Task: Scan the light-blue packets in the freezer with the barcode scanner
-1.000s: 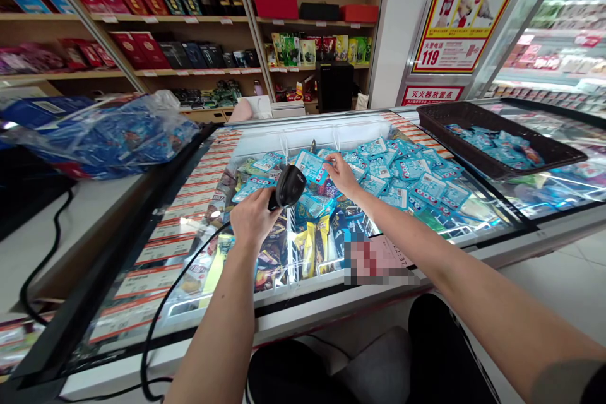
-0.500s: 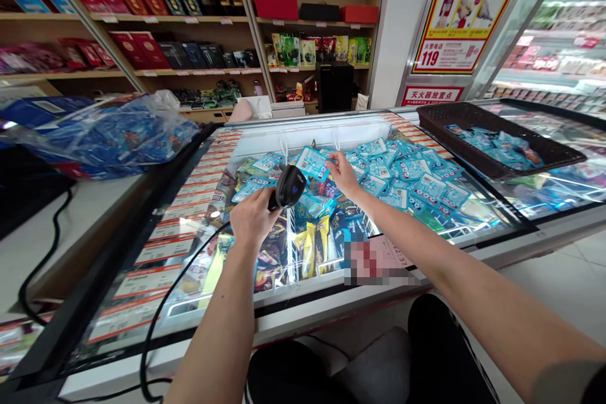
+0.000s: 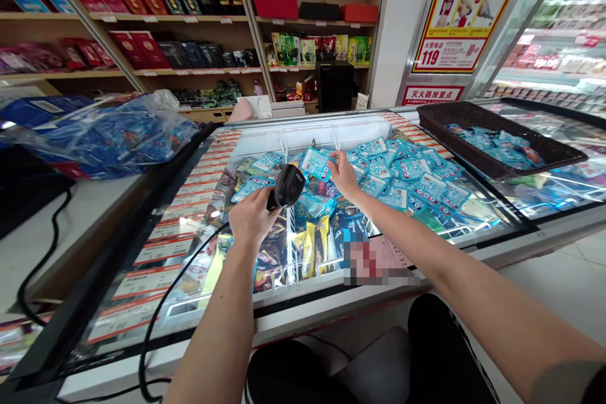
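A black corded barcode scanner [image 3: 289, 186] is in my left hand [image 3: 250, 218], whose fingers are wrapped round its handle. The scanner's head points away from me, toward a light-blue packet [image 3: 315, 164] with a printed barcode. My right hand [image 3: 344, 175] pinches that packet by its right edge, above the glass top of the freezer. Many similar blue packets [image 3: 411, 167] lie in a loose spread to the right of my right hand. A few more blue packets [image 3: 253, 186] lie just left of the scanner.
Under the freezer's glass are wrapped ice creams [image 3: 310, 249]. A dark brown basket [image 3: 502, 167] with blue packets stands at the right. Blue packs in a clear plastic bag [image 3: 127, 136] rest at the left. The scanner's black cord [image 3: 154, 322] runs down to the lower left.
Almost nothing differs. The pinched packet and my right hand have shifted very slightly to the right; the scanner stays nearly in place.
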`<state>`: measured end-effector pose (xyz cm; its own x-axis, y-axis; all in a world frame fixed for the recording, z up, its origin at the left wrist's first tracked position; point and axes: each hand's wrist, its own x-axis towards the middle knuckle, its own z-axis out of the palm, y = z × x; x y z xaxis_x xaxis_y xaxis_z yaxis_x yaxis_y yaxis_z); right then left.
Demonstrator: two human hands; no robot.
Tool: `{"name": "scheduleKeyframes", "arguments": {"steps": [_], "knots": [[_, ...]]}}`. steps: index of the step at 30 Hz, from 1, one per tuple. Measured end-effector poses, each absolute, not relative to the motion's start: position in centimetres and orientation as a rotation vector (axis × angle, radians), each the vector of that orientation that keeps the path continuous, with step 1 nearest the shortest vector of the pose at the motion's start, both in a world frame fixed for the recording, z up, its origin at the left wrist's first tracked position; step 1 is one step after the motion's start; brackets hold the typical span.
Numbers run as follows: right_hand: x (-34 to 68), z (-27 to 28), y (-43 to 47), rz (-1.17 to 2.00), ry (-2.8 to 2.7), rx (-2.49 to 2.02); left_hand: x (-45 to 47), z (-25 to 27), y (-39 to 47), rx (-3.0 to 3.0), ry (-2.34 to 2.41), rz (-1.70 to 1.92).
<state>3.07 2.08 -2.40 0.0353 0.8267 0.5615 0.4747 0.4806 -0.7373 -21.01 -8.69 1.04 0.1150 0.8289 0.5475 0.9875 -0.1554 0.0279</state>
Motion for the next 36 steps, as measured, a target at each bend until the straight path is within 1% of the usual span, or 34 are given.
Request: {"name": "scheduleKeyframes", "arguments": {"steps": [12, 28, 31, 36], "knots": [[2.9, -2.2, 1.9, 0.151, -1.698, -1.201, -21.1, 0.9, -8.6, -2.054, -1.754, -0.651], [2.4, -2.4, 1.7, -0.174, -1.892, -1.402, -21.2, 0.7, -8.4, -2.027, -1.779, -0.649], [2.1, -1.8, 1.0, -0.222, -1.989, -1.338, -21.4, 0.6, -8.2, -1.979, -1.827, -0.67], [1.9, -1.0, -0.2, -0.19, -2.313, -0.98, -21.7, 0.6, -8.1, -1.923, -1.864, -0.723]]}}
